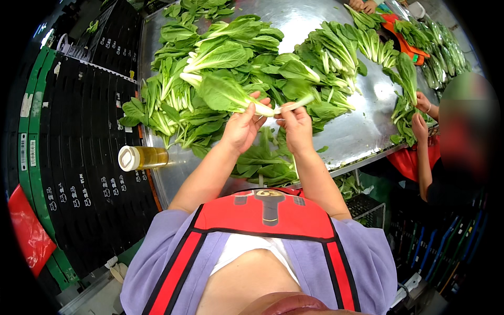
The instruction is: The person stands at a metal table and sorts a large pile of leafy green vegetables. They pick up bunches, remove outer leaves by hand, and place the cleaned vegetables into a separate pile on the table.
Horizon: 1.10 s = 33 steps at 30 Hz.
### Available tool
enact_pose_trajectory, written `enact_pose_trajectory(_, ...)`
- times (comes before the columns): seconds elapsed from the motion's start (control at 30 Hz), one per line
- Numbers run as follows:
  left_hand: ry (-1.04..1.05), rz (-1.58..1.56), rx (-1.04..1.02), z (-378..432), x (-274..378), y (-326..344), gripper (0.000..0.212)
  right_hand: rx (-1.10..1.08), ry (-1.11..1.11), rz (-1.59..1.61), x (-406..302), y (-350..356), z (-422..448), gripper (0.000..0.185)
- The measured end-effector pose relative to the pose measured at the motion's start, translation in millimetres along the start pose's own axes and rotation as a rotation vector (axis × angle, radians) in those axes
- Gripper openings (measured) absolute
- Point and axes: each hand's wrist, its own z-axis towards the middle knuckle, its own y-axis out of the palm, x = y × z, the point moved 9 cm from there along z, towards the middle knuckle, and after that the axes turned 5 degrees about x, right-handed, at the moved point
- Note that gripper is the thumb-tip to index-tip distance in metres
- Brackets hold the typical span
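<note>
My left hand [245, 128] holds a leafy green vegetable head [224, 94] near its white base, with the leaves pointing up and left. Between the fingers of my right hand [296, 128] is a pale leaf stalk [297, 104], close beside that base. A large heap of the same leafy greens [224, 55] lies beyond my hands on a metal table [366, 122]. More loose green leaves [264, 159] lie below my hands at the table's near edge.
A bottle of yellow liquid [151, 157] with a white lid is at left, beside stacked black crates [90, 157]. At right a co-worker's hands [422, 114] handle greens. Farther back are an orange device [405, 43], bagged greens [443, 51] and another person's hands [364, 6].
</note>
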Motion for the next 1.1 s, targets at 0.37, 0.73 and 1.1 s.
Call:
enact_pose_trajectory(0.37,0.180,0.359,0.101,5.9,27.7,-30.2,0.029,-0.407,0.083,-0.781,-4.1,1.9,-36.1,0.022)
enact_pose_trajectory(0.73,0.111,0.441,-0.069,-1.6,13.9,-3.3,0.027,-0.238,-0.112,-0.364,-7.7,29.8,-8.2,0.018)
enact_pose_trajectory(1.1,0.069,0.245,-0.033,0.9,4.3,-7.6,0.023,-0.131,-0.069,-0.193,-2.9,18.0,-6.0,0.012)
